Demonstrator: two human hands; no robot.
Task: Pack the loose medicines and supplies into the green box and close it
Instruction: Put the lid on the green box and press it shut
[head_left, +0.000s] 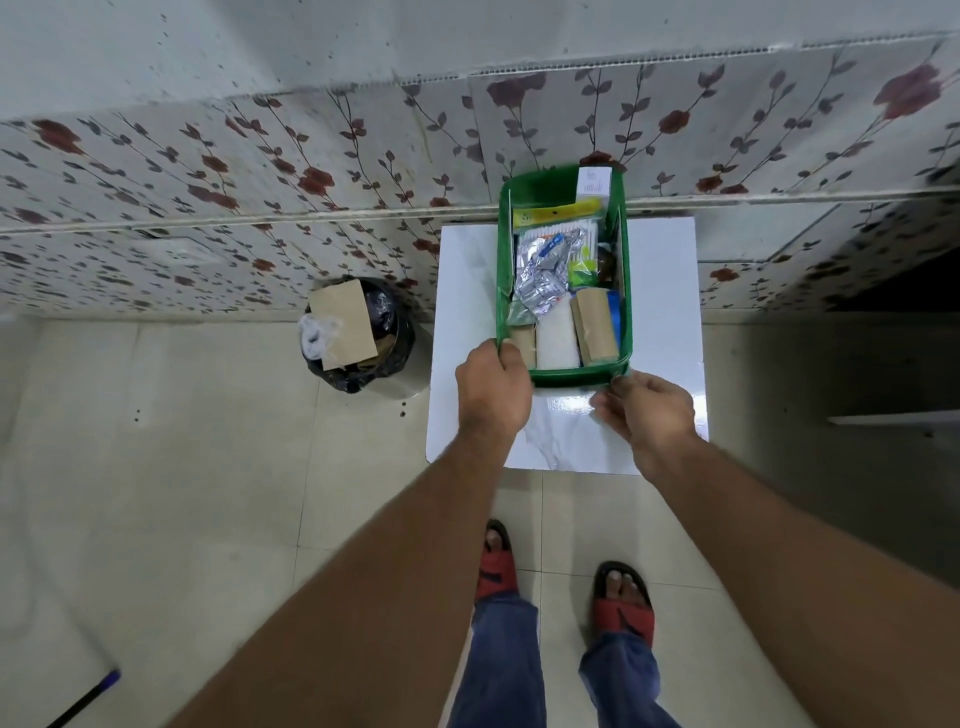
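Observation:
The green box (505, 244) stands open on a small white table (665, 291), filled with supplies: silver blister strips (545, 275), a yellow packet of cotton buds (558, 214), a white carton (594, 182) upright at the far end, a white gauze roll (557, 338) and a brown bandage roll (595, 325). My left hand (493, 387) grips the box's near left corner. At the near right corner, my right hand (647, 410) touches the rim with its fingers curled around it. No lid shows.
A black-lined bin (384, 332) with brown paper and white plastic stands on the tiled floor left of the table. A flowered wall runs behind the table. My feet in red sandals (621, 605) are close to the table's front. A dark stick (83, 701) lies bottom left.

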